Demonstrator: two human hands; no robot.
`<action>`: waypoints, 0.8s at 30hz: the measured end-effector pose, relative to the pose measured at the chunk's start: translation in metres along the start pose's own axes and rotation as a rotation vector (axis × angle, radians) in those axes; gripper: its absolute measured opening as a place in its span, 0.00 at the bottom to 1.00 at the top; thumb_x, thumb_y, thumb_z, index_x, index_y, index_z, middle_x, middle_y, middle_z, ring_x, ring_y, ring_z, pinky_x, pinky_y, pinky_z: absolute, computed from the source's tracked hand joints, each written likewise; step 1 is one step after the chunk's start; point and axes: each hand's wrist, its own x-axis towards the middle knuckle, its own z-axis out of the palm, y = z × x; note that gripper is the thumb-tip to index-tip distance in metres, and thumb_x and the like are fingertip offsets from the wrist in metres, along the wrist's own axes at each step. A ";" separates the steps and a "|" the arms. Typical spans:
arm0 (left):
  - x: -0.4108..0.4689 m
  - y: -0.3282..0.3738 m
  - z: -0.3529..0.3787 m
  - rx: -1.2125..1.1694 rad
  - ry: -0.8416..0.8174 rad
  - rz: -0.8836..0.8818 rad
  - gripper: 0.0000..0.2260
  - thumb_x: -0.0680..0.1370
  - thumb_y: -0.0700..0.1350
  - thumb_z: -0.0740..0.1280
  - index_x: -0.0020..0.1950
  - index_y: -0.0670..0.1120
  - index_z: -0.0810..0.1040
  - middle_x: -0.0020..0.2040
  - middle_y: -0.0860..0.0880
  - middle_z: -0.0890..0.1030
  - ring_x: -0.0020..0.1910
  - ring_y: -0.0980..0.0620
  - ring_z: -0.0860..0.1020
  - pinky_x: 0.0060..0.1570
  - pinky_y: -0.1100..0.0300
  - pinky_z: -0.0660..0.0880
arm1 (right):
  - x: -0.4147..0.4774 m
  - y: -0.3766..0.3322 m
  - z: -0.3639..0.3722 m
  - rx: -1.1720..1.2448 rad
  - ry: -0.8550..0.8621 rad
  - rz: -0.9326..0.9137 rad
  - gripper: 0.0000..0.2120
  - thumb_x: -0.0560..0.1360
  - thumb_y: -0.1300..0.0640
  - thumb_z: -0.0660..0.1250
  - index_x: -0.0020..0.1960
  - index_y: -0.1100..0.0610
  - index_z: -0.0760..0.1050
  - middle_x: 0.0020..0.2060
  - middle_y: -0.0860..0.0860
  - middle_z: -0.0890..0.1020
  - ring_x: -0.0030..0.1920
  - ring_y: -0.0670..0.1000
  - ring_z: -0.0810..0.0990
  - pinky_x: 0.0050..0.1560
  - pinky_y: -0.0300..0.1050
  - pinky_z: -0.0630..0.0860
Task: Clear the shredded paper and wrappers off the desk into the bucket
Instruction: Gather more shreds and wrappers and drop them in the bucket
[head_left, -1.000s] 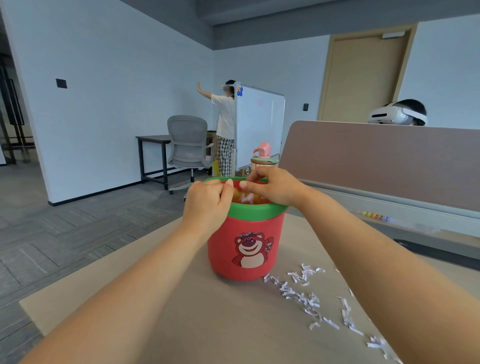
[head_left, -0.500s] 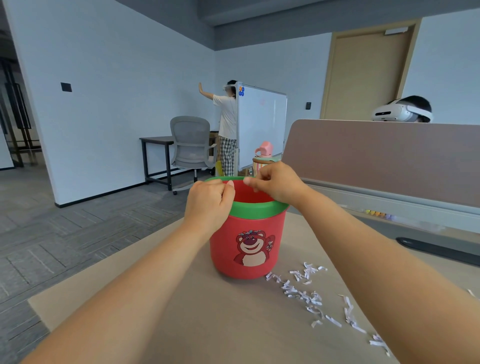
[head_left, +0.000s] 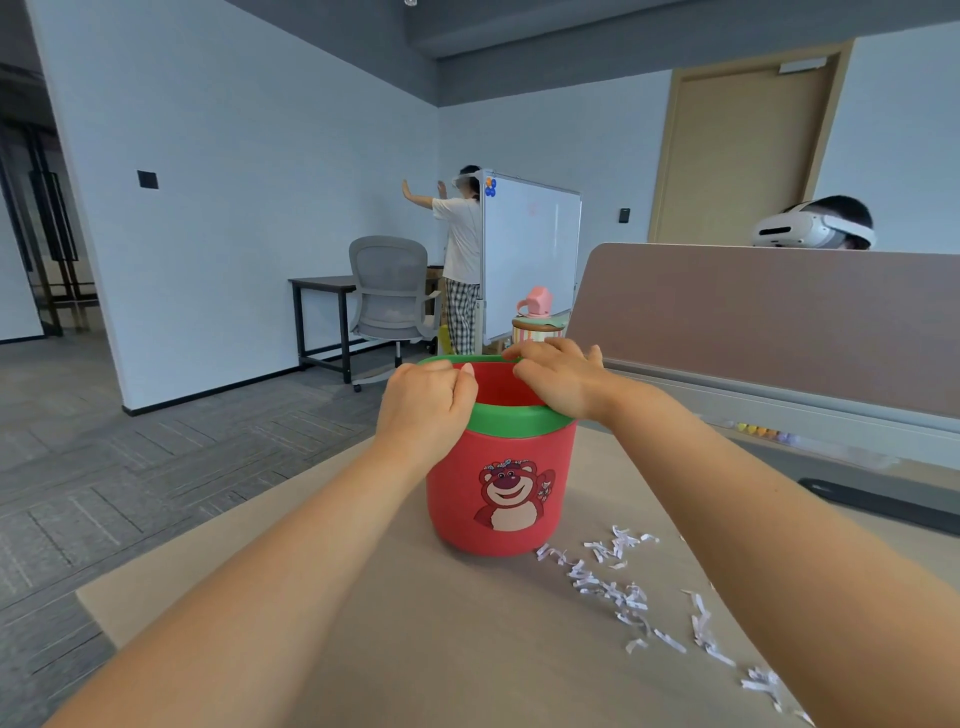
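Note:
A red bucket (head_left: 501, 488) with a green rim and a bear picture stands on the beige desk (head_left: 415, 649). My left hand (head_left: 423, 402) is curled around the bucket's left rim. Over the right and far rim lies my right hand (head_left: 558, 376), palm down, fingers loosely bent, with nothing visible in it. White shredded paper (head_left: 615, 587) is strewn on the desk right of the bucket, trailing toward the near right edge under my right forearm. The bucket's contents are hidden from this angle.
A brown desk divider (head_left: 779, 322) runs behind the bucket, with a headset-wearing person's head above it. A pink cup (head_left: 536, 304) stands beyond the bucket. A grey office chair (head_left: 389, 291), a whiteboard (head_left: 530, 249) and another person stand farther back. The desk's left edge drops to the floor.
My right hand held paper scraps over the bucket's mouth a second ago; now it is empty and rests on the rim. My left hand stayed on the rim.

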 end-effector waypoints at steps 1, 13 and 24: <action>0.000 0.001 0.000 0.010 -0.001 -0.002 0.17 0.76 0.47 0.49 0.29 0.44 0.65 0.29 0.48 0.69 0.32 0.48 0.67 0.40 0.59 0.59 | -0.002 0.001 0.000 -0.012 -0.006 -0.012 0.21 0.78 0.51 0.46 0.70 0.46 0.60 0.73 0.50 0.61 0.75 0.54 0.50 0.70 0.69 0.37; -0.019 0.037 0.013 -0.027 0.132 0.248 0.09 0.74 0.45 0.58 0.39 0.42 0.75 0.39 0.46 0.78 0.41 0.49 0.73 0.44 0.56 0.68 | -0.063 0.083 0.011 0.176 0.371 0.037 0.18 0.74 0.65 0.57 0.63 0.58 0.70 0.64 0.55 0.73 0.66 0.56 0.67 0.66 0.46 0.63; -0.104 0.066 0.091 0.060 -0.983 -0.012 0.29 0.80 0.53 0.51 0.75 0.43 0.43 0.77 0.46 0.40 0.76 0.50 0.41 0.74 0.56 0.43 | -0.124 0.140 0.081 0.072 -0.385 0.162 0.22 0.80 0.58 0.52 0.73 0.49 0.56 0.76 0.50 0.53 0.76 0.53 0.49 0.75 0.48 0.45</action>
